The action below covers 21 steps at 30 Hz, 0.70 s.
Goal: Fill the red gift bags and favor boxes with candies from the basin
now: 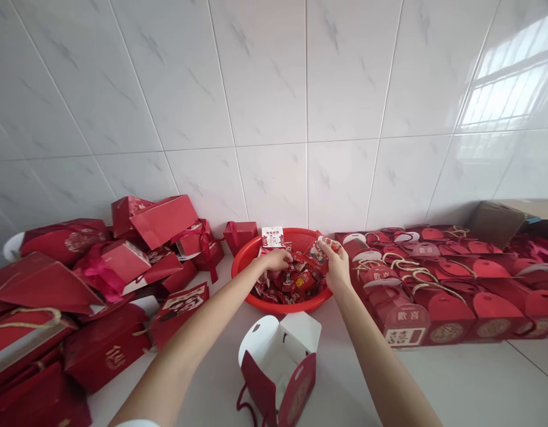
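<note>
A round red plastic basket (280, 307) holds many small red candy packets (296, 284). My left hand (276, 261) reaches into the basket with its fingers bent down at the packets; what they hold, if anything, is too small to name. At the basket's right side, my right hand (336, 261) pinches a red printed candy packet (318, 252). A white card (273, 237) with red print stands at the basket's back rim. Between my forearms, an open gift box (280, 367), dark red outside and white inside, sits with its flaps raised and a cord at its left.
Red gift boxes (109, 332) lie piled loosely on the left. Closed red boxes (449, 314) with rope handles stand in rows on the right. A cardboard carton (496, 222) is at far right, and a tiled wall (274, 178) rises behind.
</note>
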Available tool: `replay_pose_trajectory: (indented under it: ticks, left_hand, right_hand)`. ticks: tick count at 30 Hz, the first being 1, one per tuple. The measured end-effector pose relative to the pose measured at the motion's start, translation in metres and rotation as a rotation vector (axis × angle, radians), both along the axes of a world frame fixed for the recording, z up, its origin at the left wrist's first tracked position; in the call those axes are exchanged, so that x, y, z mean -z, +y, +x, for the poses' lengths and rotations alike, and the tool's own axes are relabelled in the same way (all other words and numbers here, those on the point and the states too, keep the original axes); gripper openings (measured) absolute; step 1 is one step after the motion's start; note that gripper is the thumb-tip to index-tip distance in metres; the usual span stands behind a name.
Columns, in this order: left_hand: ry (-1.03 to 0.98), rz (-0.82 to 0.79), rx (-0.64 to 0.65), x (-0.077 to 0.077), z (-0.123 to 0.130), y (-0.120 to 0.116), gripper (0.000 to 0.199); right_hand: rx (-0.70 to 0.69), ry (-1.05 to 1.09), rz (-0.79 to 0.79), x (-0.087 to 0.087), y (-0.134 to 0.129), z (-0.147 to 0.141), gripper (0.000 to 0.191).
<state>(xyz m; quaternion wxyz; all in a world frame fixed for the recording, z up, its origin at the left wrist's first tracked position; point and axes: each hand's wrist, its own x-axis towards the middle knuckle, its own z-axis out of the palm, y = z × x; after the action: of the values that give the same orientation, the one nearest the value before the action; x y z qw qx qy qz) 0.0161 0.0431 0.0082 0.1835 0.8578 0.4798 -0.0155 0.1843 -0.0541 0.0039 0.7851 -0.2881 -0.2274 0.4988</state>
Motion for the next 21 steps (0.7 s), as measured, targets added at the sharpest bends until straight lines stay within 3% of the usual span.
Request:
replay_pose_trajectory:
  ticks: [5,9,13,21]
  left_hand:
    - [0.027,-0.042,0.166,0.005,0.016,-0.015,0.039]
    - [0.043,-0.037,0.223,0.013,0.027,-0.023,0.029]
    - [-0.016,-0.029,0.215,0.013,0.028,-0.024,0.024]
    - [-0.315,0.11,0.046,-0.016,-0.003,-0.016,0.025]
  right_hand:
    - [0.012,-0.002,-0.017,-0.001,0.0,0.001,0.043]
    - [0.008,0.008,-0.017,-0.001,0.0,0.001,0.042]
    - [-0.002,0.011,-0.006,-0.001,-0.001,0.0,0.038]
    - [-0.136,0.092,0.021,-0.002,0.001,0.011,0.025]
